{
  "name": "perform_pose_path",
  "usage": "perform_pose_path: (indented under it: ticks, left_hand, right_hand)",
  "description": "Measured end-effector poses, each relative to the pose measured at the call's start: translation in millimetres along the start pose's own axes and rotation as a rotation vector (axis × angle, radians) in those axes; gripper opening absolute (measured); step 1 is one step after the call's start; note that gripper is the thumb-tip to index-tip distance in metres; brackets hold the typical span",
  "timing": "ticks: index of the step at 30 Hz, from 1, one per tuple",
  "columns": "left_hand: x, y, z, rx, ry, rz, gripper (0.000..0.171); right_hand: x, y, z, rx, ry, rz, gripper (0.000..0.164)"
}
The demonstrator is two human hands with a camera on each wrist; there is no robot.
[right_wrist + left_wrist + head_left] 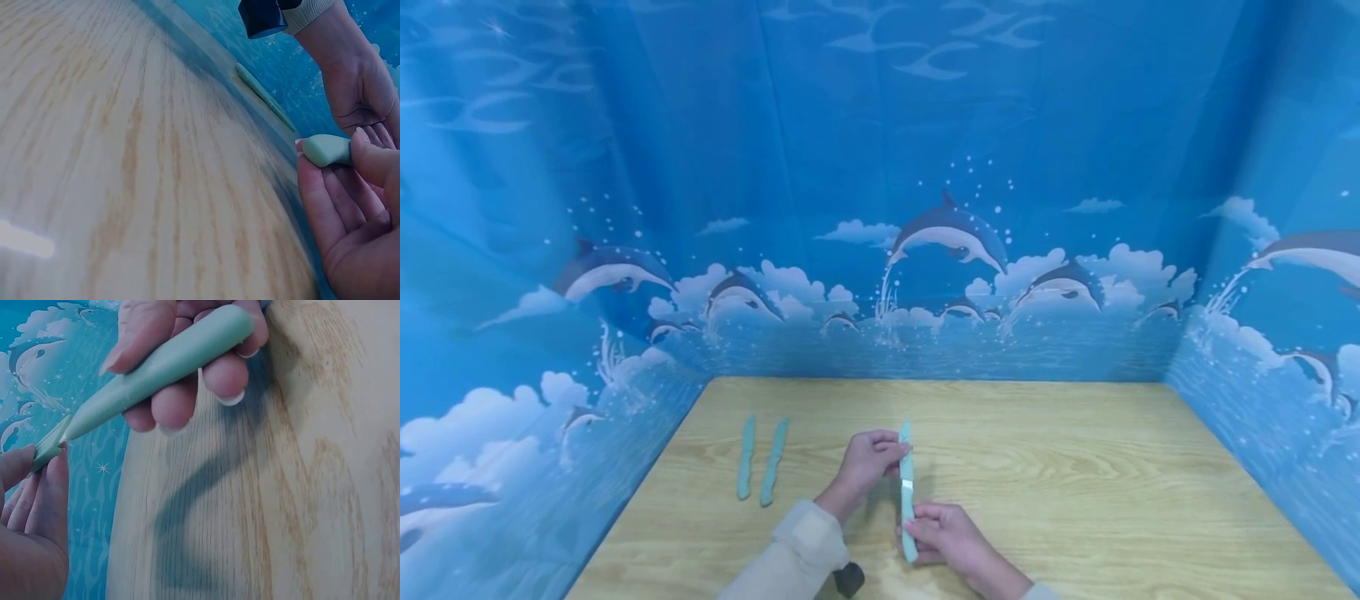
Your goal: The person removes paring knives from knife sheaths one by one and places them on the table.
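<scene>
Both hands hold one mint-green knife (907,508) above the table, its length pointing away from me. My left hand (867,461) pinches the far, blade part between thumb and fingers. Lower down, my right hand (951,537) grips the handle (169,369), thumb on one side and fingers curled beneath. A pale band shows between the handle and the green far part; whether that part is a cover or a coloured blade, I cannot tell. The handle's rounded butt (326,150) sticks out of the right hand in the right wrist view.
Two similar mint-green knives, one outer (747,458) and one inner (773,462), lie side by side at the table's left. The wood-grain table (1075,467) is bounded by a blue dolphin-print curtain (880,167) at the back and sides. A dark wrist device (848,579) sits by the left sleeve.
</scene>
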State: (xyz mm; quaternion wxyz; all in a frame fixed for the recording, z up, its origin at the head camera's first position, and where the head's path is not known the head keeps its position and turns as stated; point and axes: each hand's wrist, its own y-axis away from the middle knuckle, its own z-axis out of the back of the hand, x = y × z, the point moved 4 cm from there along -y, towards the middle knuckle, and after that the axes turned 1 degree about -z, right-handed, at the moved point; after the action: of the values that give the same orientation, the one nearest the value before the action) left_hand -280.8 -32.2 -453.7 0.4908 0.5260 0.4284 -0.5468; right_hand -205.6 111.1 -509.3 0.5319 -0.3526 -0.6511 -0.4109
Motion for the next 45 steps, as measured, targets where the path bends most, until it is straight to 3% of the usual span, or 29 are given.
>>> perform_pose_path:
  ticks: [14, 21, 25, 45]
  left_hand:
    - [5.6, -4.7, 1.0, -0.003, 0.0, 0.016, 0.031]
    - [-20.1, 13.5, -1.3, 0.008, -0.004, 0.014, 0.028]
    - [-26.7, 18.0, -0.9, 0.008, -0.005, 0.002, 0.028]
    - [-21.6, 11.6, 4.7, 0.005, 0.008, 0.016, 0.027]
  right_hand:
    - [1, 0, -1, 0.0, 0.008, 0.006, 0.037]
    - [0, 2, -1, 0.008, 0.011, 0.008, 0.037]
    - [-1, 2, 0, 0.008, 0.012, -0.001, 0.037]
    - [-4, 0, -2, 0.003, -0.002, 0.01, 0.035]
